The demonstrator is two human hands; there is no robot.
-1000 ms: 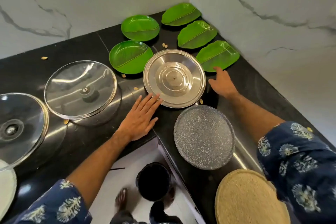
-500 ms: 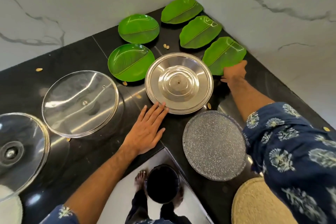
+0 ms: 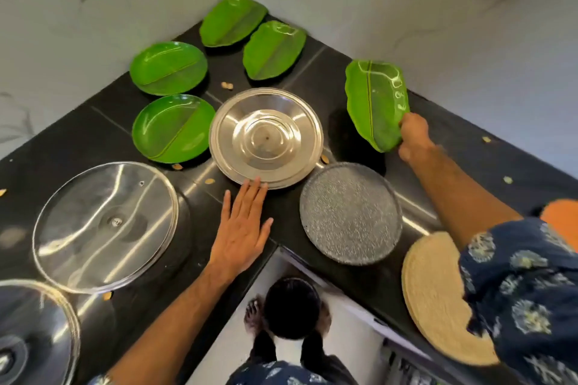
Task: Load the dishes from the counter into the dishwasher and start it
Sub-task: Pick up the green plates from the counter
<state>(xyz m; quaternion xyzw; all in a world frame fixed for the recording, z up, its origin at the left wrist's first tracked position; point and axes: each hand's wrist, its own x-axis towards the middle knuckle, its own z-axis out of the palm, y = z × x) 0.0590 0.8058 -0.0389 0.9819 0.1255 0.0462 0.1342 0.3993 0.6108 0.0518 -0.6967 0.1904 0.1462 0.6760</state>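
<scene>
So it's a black corner counter under marble walls, and it's covered in dishes. Biggest thing is the clear glass lid on the left, with another glass lid cut off at the near-left corner. In the middle sits a steel lid, and just right and nearer is a speckled grey plate. A woven round mat lies at the near right, partly under the sleeve. Two round green plates sit left of the steel lid, and two leaf-shaped green plates lie in the far corner. The right hand is gripping the near end of a third leaf plate, tilted up off the counter. The left hand lies flat, fingers spread a bit, fingertips touching the steel lid's near rim, holding nothing. Little seeds are scattered around.
</scene>
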